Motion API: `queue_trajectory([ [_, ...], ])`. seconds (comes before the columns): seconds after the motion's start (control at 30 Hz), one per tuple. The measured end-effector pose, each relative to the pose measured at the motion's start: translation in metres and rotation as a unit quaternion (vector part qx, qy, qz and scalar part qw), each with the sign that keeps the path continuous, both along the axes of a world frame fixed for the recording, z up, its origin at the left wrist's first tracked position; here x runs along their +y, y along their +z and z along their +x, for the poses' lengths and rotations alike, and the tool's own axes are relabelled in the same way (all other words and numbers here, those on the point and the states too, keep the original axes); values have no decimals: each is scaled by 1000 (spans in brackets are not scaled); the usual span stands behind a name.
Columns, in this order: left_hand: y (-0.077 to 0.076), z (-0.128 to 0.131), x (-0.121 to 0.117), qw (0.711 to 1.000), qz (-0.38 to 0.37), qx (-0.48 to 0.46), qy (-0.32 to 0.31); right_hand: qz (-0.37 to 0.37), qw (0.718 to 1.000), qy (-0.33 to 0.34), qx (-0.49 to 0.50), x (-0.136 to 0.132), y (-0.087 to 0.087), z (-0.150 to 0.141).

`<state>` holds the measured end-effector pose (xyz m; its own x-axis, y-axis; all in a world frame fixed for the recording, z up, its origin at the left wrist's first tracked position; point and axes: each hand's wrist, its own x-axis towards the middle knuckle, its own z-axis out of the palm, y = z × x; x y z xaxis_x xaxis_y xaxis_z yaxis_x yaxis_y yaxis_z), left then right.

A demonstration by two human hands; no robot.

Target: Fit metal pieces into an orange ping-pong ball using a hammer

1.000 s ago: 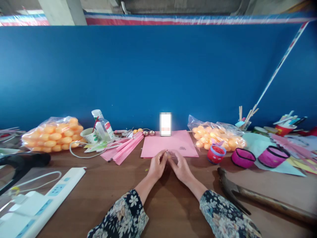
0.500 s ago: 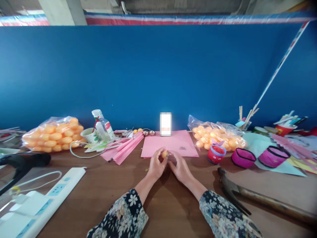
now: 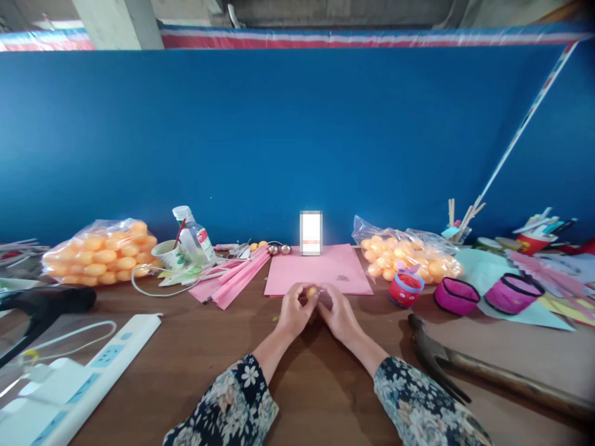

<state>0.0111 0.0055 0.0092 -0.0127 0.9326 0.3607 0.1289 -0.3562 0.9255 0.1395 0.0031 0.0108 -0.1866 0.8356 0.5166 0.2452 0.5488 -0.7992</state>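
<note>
A small orange ball (image 3: pixel 312 291) sits between my hands, partly covered by the fingers. My left hand (image 3: pixel 295 310) is closed around it, thumb against its near side. My right hand (image 3: pixel 338 313) meets it from the other side, fingers bent and pressed in at the ball; whether it grips the ball itself or something tiny on it is hidden. Both hands are just above the near edge of the pink paper sheets (image 3: pixel 316 266) on the brown table (image 3: pixel 307 396).
Left: a bag of orange balls (image 3: pixel 100 254), a plastic bottle (image 3: pixel 195 235), pink strips (image 3: pixel 242 275), a white power strip (image 3: pixel 111 365). Right: another bag of orange balls (image 3: pixel 404 254), a red cup-like craft (image 3: pixel 406 289), magenta bands (image 3: pixel 458 296) and a hammer (image 3: pixel 502 368).
The fingertips have shifted slightly and closed further over the ball, so less of it shows. The hands and everything on the table otherwise stay in place.
</note>
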Motion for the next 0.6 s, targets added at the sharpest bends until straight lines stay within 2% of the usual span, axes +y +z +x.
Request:
queue_trajectory([
  [0.37,6,1,-1,1000,-2,-8,-5,-36,998,14,41,0,-3,0],
  [0.6,7,-2,1,1000,5,11,2,-78,995,29,60,-1,2,0],
])
